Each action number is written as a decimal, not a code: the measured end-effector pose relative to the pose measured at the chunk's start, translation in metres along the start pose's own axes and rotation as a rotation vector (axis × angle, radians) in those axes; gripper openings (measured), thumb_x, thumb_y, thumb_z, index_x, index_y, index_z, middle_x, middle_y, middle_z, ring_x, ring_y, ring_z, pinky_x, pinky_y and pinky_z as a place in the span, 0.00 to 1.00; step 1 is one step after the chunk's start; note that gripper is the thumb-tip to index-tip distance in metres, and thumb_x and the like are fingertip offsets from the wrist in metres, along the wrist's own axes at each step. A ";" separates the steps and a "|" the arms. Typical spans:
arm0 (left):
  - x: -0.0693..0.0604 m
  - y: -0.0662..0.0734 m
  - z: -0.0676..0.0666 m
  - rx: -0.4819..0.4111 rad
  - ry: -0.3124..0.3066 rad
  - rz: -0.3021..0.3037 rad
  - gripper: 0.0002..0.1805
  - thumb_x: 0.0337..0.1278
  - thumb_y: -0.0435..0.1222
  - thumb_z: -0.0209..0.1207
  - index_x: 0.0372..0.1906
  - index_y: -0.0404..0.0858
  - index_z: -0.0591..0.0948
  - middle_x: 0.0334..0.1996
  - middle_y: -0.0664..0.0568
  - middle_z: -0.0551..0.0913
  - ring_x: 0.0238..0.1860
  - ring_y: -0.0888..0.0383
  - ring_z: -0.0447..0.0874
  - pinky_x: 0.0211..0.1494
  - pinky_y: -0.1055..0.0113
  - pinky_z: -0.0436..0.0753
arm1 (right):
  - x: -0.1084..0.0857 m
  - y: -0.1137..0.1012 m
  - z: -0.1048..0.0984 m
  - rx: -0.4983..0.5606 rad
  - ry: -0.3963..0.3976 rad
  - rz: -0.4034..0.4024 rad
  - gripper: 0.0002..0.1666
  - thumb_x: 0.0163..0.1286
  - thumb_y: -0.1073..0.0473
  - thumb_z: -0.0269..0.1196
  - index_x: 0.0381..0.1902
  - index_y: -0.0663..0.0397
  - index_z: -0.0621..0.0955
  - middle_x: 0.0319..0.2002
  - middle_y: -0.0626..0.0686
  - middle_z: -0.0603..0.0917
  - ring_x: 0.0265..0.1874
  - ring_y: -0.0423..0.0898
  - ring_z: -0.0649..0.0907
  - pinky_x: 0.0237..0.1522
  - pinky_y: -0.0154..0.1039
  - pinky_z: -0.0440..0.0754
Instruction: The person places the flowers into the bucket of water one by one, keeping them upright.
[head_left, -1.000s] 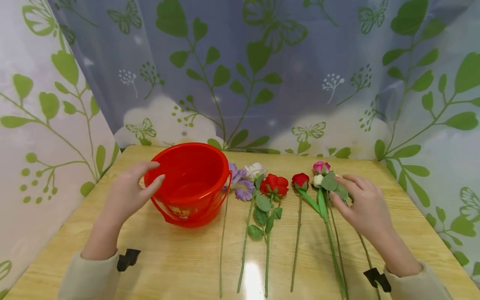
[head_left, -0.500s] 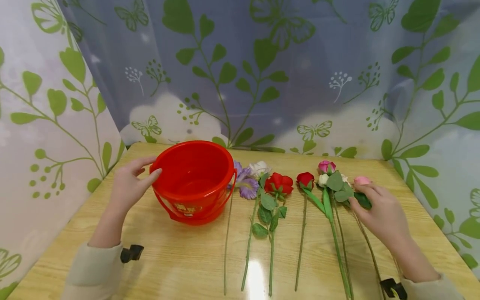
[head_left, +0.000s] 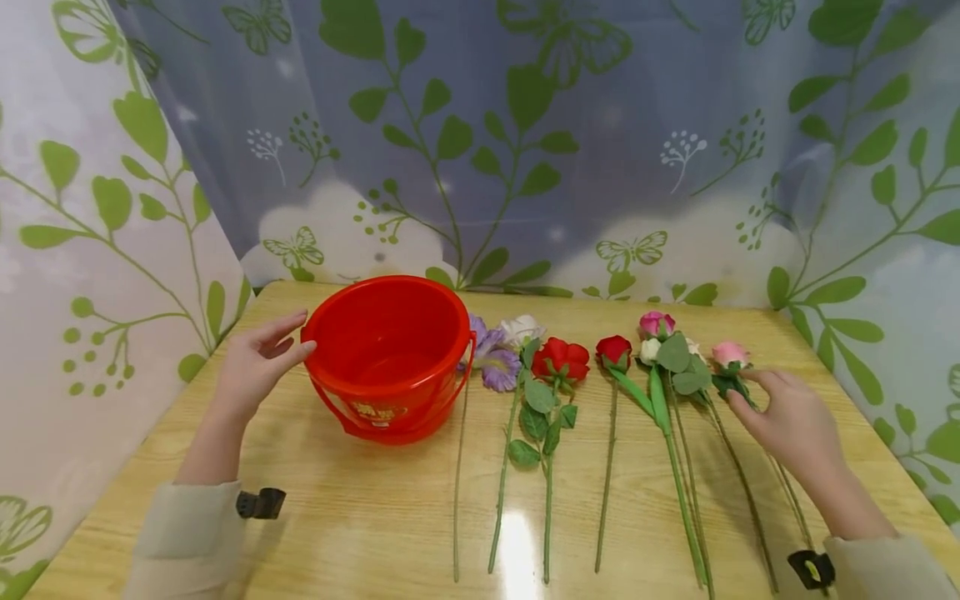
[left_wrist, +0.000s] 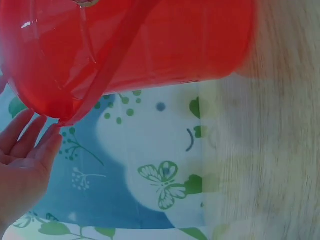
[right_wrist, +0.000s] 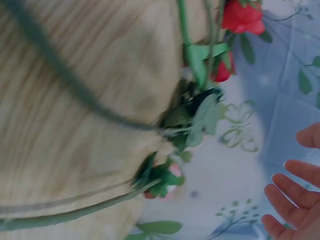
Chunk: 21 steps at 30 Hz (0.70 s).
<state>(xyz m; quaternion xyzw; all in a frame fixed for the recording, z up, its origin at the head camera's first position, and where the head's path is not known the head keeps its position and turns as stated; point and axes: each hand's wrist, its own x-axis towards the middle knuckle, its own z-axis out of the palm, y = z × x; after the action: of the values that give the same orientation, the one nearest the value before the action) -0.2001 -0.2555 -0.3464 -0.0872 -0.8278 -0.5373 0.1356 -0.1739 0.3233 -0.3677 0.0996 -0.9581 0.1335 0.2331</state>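
Note:
In the head view my left hand (head_left: 251,367) is at the left rim of a red plastic bucket (head_left: 420,404), its fingers loosely bent. The left wrist view shows the fingertips of that left hand (left_wrist: 25,160) at the bucket rim, beside the handle (left_wrist: 107,67); whether they touch cannot be told. At the right, my right hand (head_left: 798,421) hovers by a light pink artificial rose (head_left: 729,353) lying on the table. Its fingers are apart, and in the right wrist view nothing lies in the right hand (right_wrist: 295,195).
On the wooden table (head_left: 360,517) lie a purple flower (head_left: 497,367), a white flower (head_left: 519,330), a large red flower (head_left: 562,360), a red rose (head_left: 613,350) and a deep pink rose (head_left: 656,323). Stems point toward me. A printed curtain (head_left: 540,200) stands behind.
My right hand has moved right, from over the green leaves to beside the light pink rose, uncovering that bloom. The left hand stays by the bucket rim. The head view has shifted slightly.

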 end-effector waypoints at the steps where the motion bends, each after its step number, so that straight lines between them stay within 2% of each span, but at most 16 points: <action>1: 0.000 0.000 0.000 0.000 -0.006 -0.001 0.27 0.52 0.35 0.60 0.57 0.29 0.70 0.58 0.41 0.68 0.58 0.52 0.65 0.53 0.75 0.70 | 0.001 0.003 0.001 -0.002 -0.022 0.012 0.20 0.54 0.61 0.63 0.41 0.71 0.76 0.38 0.71 0.76 0.33 0.67 0.76 0.27 0.57 0.73; 6: -0.001 -0.001 -0.002 0.009 -0.027 0.015 0.25 0.51 0.33 0.60 0.55 0.26 0.71 0.59 0.40 0.67 0.59 0.52 0.63 0.54 0.74 0.68 | 0.005 0.017 0.006 0.029 -0.141 0.087 0.24 0.59 0.57 0.60 0.44 0.74 0.74 0.41 0.73 0.75 0.31 0.66 0.76 0.26 0.57 0.74; 11: 0.001 0.000 -0.003 0.012 -0.038 0.040 0.25 0.50 0.32 0.60 0.54 0.25 0.71 0.59 0.39 0.66 0.60 0.51 0.62 0.55 0.75 0.67 | 0.008 0.034 0.011 0.107 -0.240 0.148 0.27 0.62 0.54 0.58 0.46 0.76 0.73 0.41 0.74 0.75 0.36 0.66 0.75 0.29 0.56 0.75; 16: 0.002 0.000 -0.004 0.034 -0.061 0.047 0.26 0.50 0.33 0.61 0.55 0.26 0.71 0.58 0.38 0.67 0.59 0.50 0.63 0.53 0.77 0.68 | 0.008 0.050 0.015 0.109 -0.333 0.178 0.28 0.61 0.54 0.58 0.45 0.79 0.72 0.40 0.75 0.74 0.37 0.67 0.75 0.31 0.55 0.75; 21: 0.004 -0.003 -0.003 0.052 -0.071 0.032 0.28 0.48 0.34 0.62 0.56 0.28 0.70 0.58 0.41 0.68 0.59 0.52 0.64 0.53 0.74 0.69 | 0.007 0.064 0.016 0.113 -0.451 0.216 0.30 0.62 0.53 0.57 0.44 0.82 0.71 0.38 0.75 0.75 0.36 0.67 0.75 0.31 0.53 0.76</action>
<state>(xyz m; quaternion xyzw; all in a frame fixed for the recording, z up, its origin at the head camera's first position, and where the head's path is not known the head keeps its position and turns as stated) -0.2041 -0.2599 -0.3466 -0.1159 -0.8442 -0.5100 0.1172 -0.2030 0.3782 -0.3919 0.0368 -0.9820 0.1852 -0.0082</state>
